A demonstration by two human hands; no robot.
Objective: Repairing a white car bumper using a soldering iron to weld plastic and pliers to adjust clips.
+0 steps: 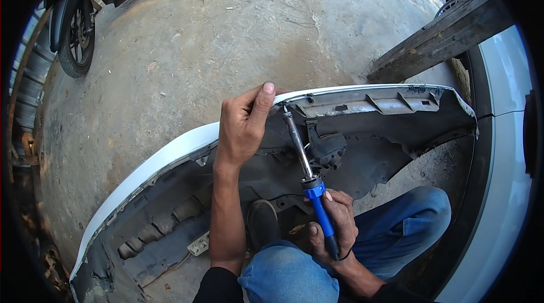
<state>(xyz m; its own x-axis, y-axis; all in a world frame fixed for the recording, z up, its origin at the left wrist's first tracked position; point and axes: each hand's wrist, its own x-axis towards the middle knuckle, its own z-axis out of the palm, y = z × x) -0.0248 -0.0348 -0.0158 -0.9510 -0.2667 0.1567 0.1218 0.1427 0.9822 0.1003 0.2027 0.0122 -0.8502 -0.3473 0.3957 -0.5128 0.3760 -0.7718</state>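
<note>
Bumper (170, 156) lies inner side up on the concrete floor (187, 37), against the person's knees. Left hand (245, 124): fingers wrapped over the upper edge, steadying it. Right hand (334, 226): fingers closed round the blue handle of a soldering iron (309, 173), tip touching the inner edge beside the left thumb. Repair appears mid-way; finished seam not discernible. No containers visible.

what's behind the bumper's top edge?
Beyond the white bumper, bare concrete floor and a parked motorcycle. The left hand covers part of the edge.
</note>
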